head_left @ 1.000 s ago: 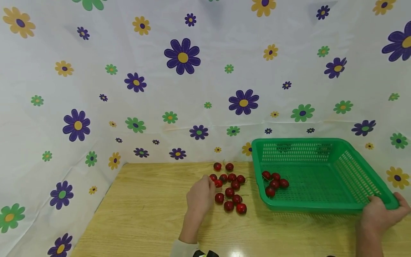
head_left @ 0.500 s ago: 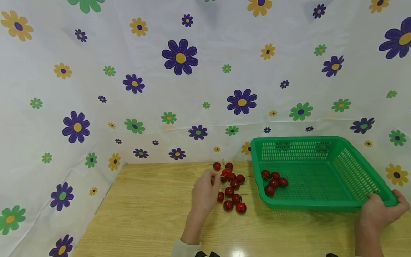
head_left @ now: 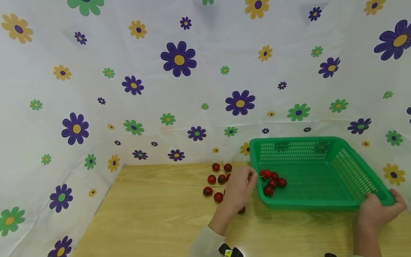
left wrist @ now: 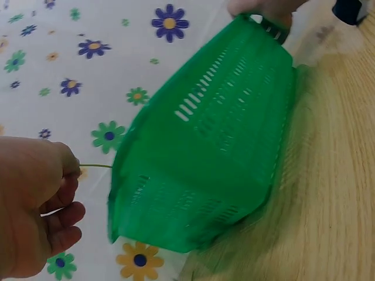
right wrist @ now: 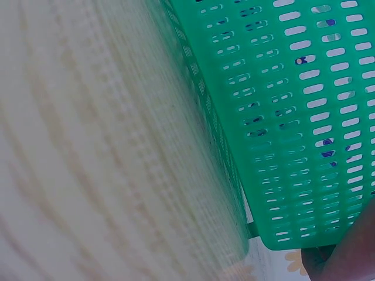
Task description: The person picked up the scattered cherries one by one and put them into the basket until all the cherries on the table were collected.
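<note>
My left hand (head_left: 239, 189) is at the left rim of a green plastic basket (head_left: 314, 204), pinching a red cherry (head_left: 265, 174) by its stem. In the left wrist view the thin stem (left wrist: 95, 165) runs from the fingertips to the basket's edge, which hides the fruit. Inside the basket, in its left part, lie several dark red cherries (head_left: 273, 183). My right hand (head_left: 379, 212) grips the basket's near right corner, thumb over the rim. More cherries (head_left: 218, 197) lie loose on the table, some hidden behind my left hand.
The wooden table (head_left: 154, 214) extends left and in front of the basket. A white cloth (head_left: 144, 100) with printed flowers hangs behind and along the left side, close to the basket's back rim.
My left hand has lifted a cherry from the table group and carried it right to the basket's left rim. A few loose cherries have shifted. The right hand keeps its hold on the basket.
</note>
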A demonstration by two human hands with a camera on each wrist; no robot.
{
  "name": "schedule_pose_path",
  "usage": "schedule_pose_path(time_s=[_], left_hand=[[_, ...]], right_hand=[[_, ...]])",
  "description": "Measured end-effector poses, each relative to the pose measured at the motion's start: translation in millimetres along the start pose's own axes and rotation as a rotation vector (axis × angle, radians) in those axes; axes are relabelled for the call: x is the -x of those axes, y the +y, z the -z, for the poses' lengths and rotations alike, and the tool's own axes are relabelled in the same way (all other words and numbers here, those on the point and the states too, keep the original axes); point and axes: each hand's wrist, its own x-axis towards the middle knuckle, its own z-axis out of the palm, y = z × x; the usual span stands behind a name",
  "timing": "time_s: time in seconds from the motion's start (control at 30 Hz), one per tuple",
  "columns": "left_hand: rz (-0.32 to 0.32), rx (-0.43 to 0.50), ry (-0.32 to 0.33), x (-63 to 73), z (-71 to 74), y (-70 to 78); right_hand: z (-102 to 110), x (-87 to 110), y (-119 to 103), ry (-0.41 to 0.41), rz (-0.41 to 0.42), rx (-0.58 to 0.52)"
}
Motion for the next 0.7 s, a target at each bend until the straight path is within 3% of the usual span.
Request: schedule_pose_path(time_s=[0.13,0.23,0.5,0.7], left_hand=[[-0.13,-0.23,-0.036,-11.5,-18.5,6.2],[-0.157,-0.361,-0.102,-18.8,-28.7,12.9],[-0.117,-0.567,-0.384,-37.4,-41.6,30.1],[-0.018,-0.639,-0.548,-45.2,-48.8,34.7]], right_hand=[[1,-0.5,2,0.006,0.007,0.043],[1,-0.3,2,0.01,0.013,0.056],[-1,2.7,1,0.005,0.024,0.035],[0,1.1,2,0.017,0.023,0.031]])
